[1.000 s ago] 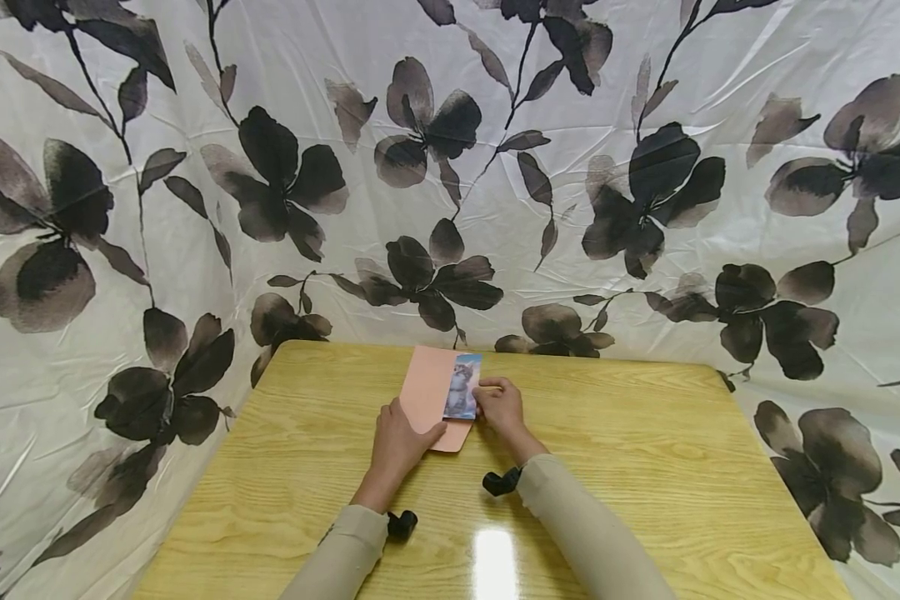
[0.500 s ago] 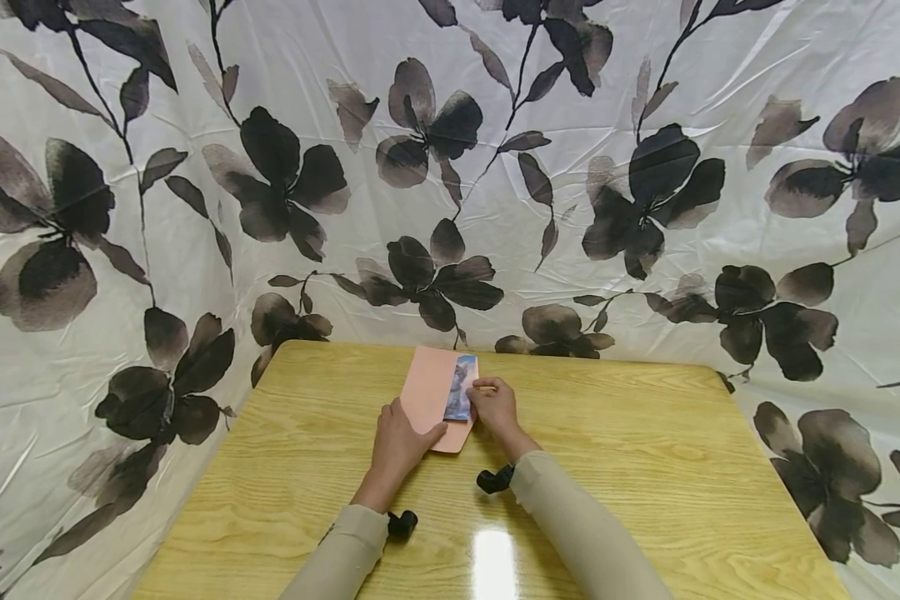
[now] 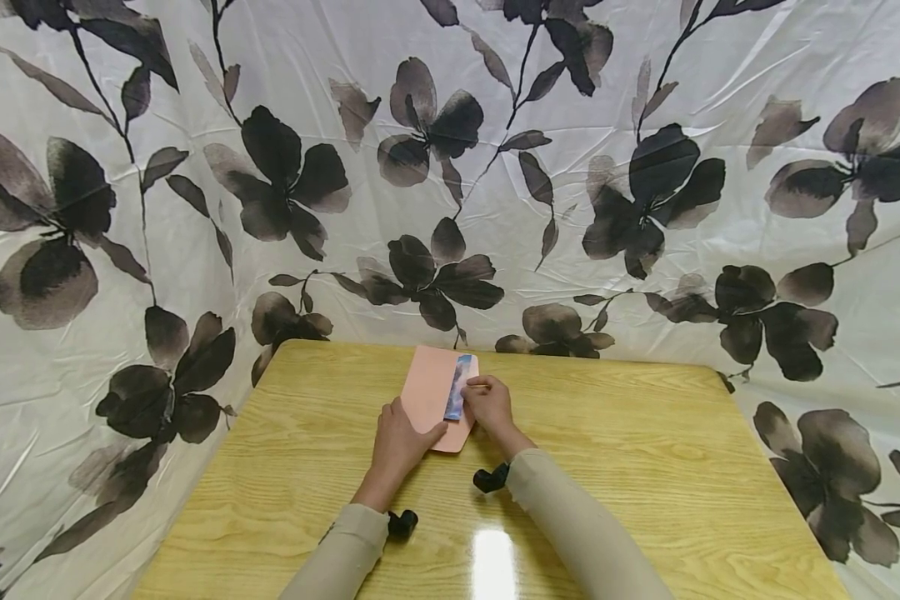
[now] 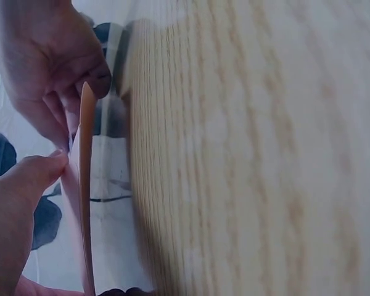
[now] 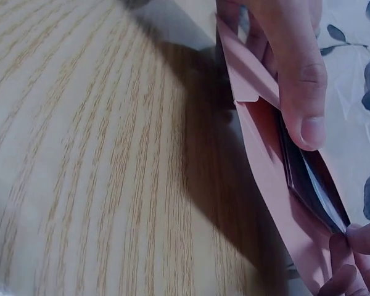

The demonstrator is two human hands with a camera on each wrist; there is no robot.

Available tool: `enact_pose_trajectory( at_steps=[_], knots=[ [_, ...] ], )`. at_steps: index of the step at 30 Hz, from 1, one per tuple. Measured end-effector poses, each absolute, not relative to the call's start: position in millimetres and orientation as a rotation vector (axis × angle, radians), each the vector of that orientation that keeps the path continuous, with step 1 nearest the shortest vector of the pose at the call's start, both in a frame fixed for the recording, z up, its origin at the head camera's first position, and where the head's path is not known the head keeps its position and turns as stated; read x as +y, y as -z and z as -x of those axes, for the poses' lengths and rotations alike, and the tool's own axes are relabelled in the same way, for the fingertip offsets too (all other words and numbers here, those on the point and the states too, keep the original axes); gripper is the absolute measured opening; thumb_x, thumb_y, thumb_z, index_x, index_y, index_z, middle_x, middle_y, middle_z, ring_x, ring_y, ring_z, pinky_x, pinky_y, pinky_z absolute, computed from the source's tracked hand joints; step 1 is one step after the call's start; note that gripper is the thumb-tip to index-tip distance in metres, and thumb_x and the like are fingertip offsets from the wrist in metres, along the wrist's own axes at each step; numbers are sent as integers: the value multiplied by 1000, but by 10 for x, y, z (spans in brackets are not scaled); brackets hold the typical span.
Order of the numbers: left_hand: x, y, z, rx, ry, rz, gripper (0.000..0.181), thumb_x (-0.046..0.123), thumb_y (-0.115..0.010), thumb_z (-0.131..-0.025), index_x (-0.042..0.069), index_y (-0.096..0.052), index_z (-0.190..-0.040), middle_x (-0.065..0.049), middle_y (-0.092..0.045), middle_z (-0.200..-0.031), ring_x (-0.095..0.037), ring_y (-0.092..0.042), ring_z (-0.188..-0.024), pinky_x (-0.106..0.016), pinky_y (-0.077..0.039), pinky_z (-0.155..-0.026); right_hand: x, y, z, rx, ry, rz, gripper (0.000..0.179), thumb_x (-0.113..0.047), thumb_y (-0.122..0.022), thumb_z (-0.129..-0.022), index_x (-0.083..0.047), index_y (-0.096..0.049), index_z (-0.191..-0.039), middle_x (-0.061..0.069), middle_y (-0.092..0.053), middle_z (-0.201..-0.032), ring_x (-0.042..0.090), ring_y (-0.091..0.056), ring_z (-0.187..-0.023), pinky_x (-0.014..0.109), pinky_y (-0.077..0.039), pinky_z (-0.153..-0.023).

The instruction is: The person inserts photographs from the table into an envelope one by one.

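Observation:
My left hand grips a pink paper envelope by its lower left part, thumb over the front. The right wrist view shows the envelope's mouth gaping, with the flap side toward the right. Partly inside lies a card with a blue picture, only a narrow strip of it showing in the head view. My right hand pinches the card's outer edge. In the right wrist view the card sits between the envelope's walls, beside the left thumb. The left wrist view catches the envelope edge-on, above the table.
The hands work over the far half of a wood-grain table. Behind and to the sides hangs a white cloth with dark flowers. A black wrist device is at the left cuff, another at the right.
My right hand has moved left, sliding the card deeper into the envelope. The kitten picture, broad before, has narrowed to a strip. The left hand and envelope have stayed put.

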State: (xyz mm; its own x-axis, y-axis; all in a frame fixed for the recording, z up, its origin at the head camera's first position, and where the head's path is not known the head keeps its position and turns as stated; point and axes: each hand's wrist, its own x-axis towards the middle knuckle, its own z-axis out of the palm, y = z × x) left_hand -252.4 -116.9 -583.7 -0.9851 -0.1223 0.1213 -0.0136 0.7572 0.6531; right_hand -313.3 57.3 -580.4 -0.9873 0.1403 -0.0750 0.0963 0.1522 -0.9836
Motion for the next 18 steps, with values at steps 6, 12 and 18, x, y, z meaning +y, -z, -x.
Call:
enact_pose_trajectory(
  at_steps=[6,12,18],
  knots=[
    [-1157,5799,2513,-2781,1055,-107,100,51,-90,-83,-14,-47,-144,-31,-55,-127,-43,-56,-114,-55,-50,-99,538,5818,3165,-2396,-1965,260,17,-6,-76,-99,1,-75,-115,11,-75,-93,16,-67,-78,24,-53,-63],
    [-1163,5818,2506,-2782,1054,-116,100,52,-90,-83,-14,-47,-145,-30,-56,-127,-42,-57,-112,-55,-51,-98,498,5822,3166,-2388,-1976,250,17,-6,-76,-99,1,-75,-114,12,-75,-96,20,-71,-83,26,-56,-67],
    [-1170,5842,2509,-2784,1053,-113,100,52,-89,-84,-14,-46,-145,-31,-56,-126,-42,-58,-111,-55,-52,-95,460,5812,3171,-2389,-1944,235,17,-5,-78,-98,2,-75,-112,13,-77,-98,22,-73,-89,27,-57,-70]
  ],
)
